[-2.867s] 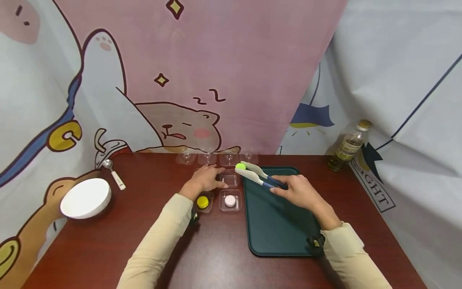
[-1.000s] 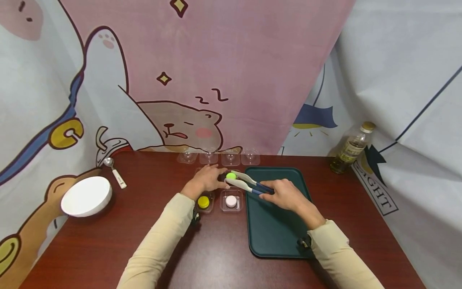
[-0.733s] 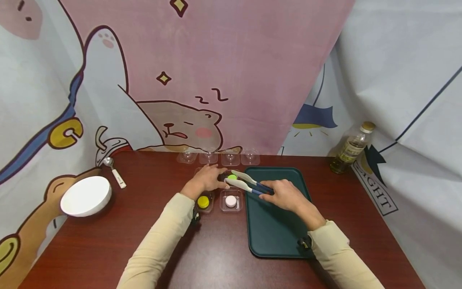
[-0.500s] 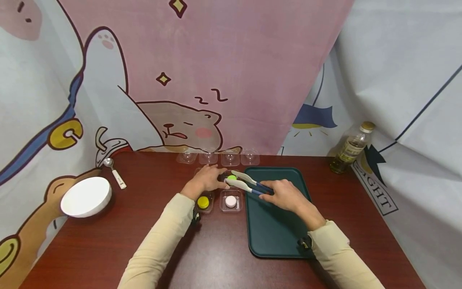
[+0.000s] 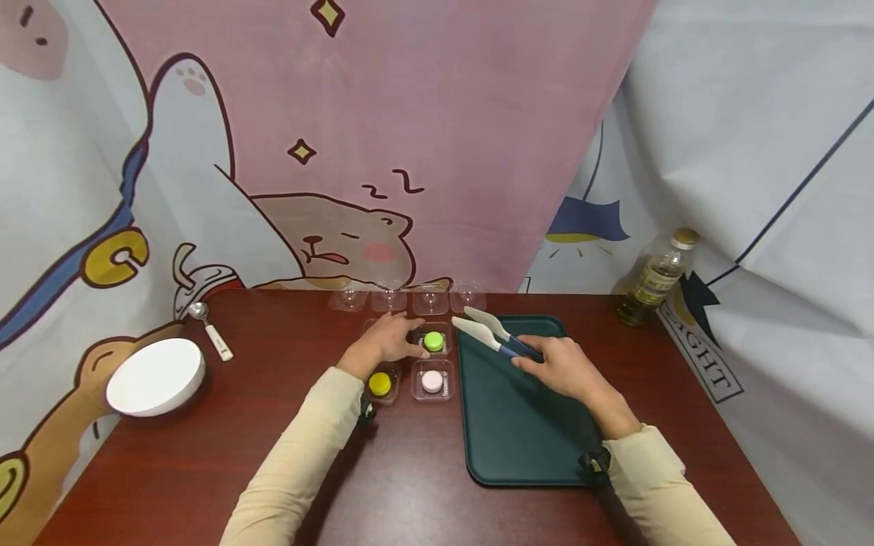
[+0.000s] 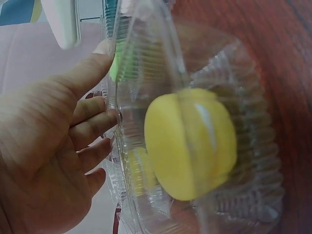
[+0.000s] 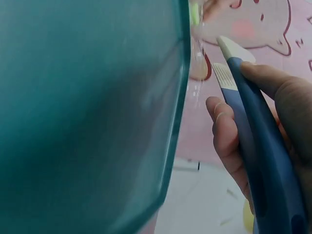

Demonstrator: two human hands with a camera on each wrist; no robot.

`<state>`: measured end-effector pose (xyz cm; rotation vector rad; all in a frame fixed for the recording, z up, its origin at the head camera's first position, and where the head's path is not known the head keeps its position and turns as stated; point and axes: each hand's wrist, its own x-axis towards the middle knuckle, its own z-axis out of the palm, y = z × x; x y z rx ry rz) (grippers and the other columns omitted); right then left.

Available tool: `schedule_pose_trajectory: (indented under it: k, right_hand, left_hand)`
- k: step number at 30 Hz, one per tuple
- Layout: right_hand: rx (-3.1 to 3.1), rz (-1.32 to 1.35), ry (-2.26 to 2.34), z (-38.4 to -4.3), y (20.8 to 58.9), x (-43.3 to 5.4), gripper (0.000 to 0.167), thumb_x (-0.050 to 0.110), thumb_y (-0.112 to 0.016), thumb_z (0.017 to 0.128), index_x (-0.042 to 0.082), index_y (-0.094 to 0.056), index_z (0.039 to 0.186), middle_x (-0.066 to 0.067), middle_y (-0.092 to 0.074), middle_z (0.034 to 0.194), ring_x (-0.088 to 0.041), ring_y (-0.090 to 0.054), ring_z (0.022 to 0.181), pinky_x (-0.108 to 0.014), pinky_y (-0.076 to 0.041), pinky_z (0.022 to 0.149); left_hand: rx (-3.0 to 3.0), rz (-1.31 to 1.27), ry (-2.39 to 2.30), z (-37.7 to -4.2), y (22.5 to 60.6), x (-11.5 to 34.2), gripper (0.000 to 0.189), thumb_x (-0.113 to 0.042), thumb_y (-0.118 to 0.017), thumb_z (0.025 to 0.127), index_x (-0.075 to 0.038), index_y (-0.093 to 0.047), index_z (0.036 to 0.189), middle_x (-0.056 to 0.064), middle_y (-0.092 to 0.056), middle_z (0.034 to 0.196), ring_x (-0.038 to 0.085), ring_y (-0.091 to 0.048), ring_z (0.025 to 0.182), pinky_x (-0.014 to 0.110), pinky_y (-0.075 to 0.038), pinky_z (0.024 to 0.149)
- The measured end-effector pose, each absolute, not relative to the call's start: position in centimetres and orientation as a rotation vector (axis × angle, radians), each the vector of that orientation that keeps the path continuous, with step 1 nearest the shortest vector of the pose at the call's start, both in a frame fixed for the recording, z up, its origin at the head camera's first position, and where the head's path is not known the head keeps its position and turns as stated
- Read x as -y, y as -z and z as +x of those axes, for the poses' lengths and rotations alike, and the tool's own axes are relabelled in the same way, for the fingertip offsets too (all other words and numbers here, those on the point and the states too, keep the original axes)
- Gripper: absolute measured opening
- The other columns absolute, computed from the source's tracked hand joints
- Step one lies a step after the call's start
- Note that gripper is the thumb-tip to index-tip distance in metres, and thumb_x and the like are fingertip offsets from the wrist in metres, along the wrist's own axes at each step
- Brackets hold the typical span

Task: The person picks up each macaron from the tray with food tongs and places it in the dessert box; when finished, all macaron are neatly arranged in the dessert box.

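Note:
My right hand (image 5: 565, 365) grips blue-handled tongs (image 7: 248, 112) with cream tips. The tips stand apart over the tray's far left corner, with nothing between them. A green macaron (image 5: 433, 341) sits in a clear plastic box (image 5: 444, 351) left of the tips. My left hand (image 5: 388, 337) rests at that box's left side, thumb and fingers touching clear plastic rims in the left wrist view. Nearer to me, a yellow macaron (image 6: 190, 144) and a pale pink macaron (image 5: 432, 381) lie in their own boxes. The left hand partly hides another box behind the yellow one.
A dark green tray (image 5: 526, 432) lies right of the boxes. Several clear domed lids (image 5: 430, 299) line the table's back edge. An oil bottle (image 5: 658, 280) stands at back right. On the left are a white bowl (image 5: 155, 378) and a scoop (image 5: 212, 331) with a white handle.
The tongs carried the green macaron left into the box and let it go there. They have since drawn back right, over the tray. My left hand has stayed at the boxes.

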<state>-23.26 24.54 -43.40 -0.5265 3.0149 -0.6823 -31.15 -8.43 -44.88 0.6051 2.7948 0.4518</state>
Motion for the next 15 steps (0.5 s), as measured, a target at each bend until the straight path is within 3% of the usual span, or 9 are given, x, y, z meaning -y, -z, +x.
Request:
schedule_pose_trajectory:
  k: [5,15]
  right_hand:
    - [-3.049,-0.418,0.675,-22.9,43.0,-27.2,0.053,0.034,-0.065,0.099,0.001,-0.059,0.14,0.005,-0.05,0.053,-0.008,-0.047,0.045,-0.026,-0.041,0.047]
    - [-3.054,-0.21,0.682,-22.9,43.3,-32.5,0.053,0.035,-0.061,0.102,-0.001,-0.055,0.141,-0.002,-0.066,0.068,-0.01,-0.06,0.054,-0.028,-0.049,0.05]
  left_hand:
    - [-2.789,0.599,-0.462,-31.2,45.0,8.4,0.076,-0.046,-0.075,0.09,-0.018,-0.046,0.154,0.01,-0.049,0.156,0.035,-0.028,0.154,0.055,-0.024,0.125]
    - [-2.792,0.608,-0.462,-31.2,45.0,8.4,0.076,-0.046,-0.075,0.09,-0.018,-0.046,0.154,0.01,-0.049,0.156,0.033,-0.029,0.154,0.053,-0.021,0.126]
